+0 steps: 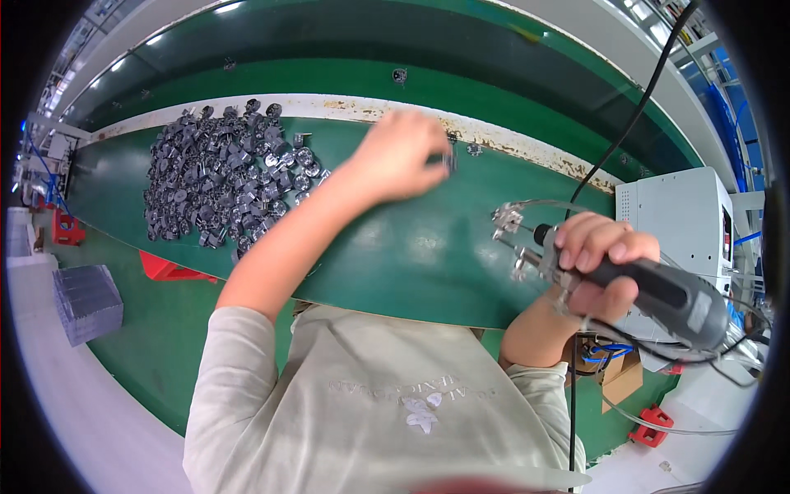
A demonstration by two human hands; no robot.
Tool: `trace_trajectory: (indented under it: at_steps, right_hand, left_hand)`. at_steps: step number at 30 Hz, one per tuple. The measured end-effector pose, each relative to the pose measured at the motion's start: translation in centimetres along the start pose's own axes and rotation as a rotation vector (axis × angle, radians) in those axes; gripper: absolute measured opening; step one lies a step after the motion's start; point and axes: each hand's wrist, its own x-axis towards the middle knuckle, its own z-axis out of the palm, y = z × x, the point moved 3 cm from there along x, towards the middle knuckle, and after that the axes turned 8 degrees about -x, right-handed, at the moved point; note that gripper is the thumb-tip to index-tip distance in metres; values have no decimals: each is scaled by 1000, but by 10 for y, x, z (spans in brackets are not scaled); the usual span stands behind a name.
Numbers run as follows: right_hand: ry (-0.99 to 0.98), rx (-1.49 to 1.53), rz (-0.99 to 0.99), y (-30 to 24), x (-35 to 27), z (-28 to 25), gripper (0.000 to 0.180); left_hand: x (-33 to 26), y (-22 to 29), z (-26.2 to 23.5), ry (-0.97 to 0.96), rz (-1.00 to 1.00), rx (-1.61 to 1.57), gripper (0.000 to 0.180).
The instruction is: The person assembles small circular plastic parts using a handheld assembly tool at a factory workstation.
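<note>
My left hand [405, 155] is blurred by motion over the far side of the green bench, its fingers closed. A small dark part [449, 161] shows at its fingertips. My right hand [605, 259] grips a grey-and-black corded hand tool [662, 295] on the right. The tool's metal bracket and tip [517, 239] point left over the bench, above its surface. On the left side of the bench lies a large heap of small black-and-metal components [234, 177]. Another small component [474, 149] sits close to the white rail, just right of my left hand.
Beyond the white, chipped rail [346, 107] runs a green conveyor belt [329, 78] carrying a component [399, 76]. A white boxy machine [671, 214] stands at the right. A black cable [650, 90] hangs down by it. Red stools [654, 424] and a cardboard box [621, 379] are below the bench.
</note>
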Motion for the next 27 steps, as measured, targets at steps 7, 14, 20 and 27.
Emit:
trace_trajectory:
  at_steps: [7, 14, 20, 27]
  right_hand:
    - [49, 49, 83, 26, -12, 5, 32]
    - [88, 46, 158, 20, -17, 8, 32]
    - [30, 95, 132, 17, -14, 5, 36]
    - [-79, 112, 155, 33, -13, 14, 28]
  left_hand:
    - [89, -117, 3, -50, -416, 151, 66]
    - [56, -138, -24, 121, -209, 167, 22]
    - [-6, 22, 3, -12, 38, -65, 25]
    - [-40, 30, 42, 6, 126, -71, 31]
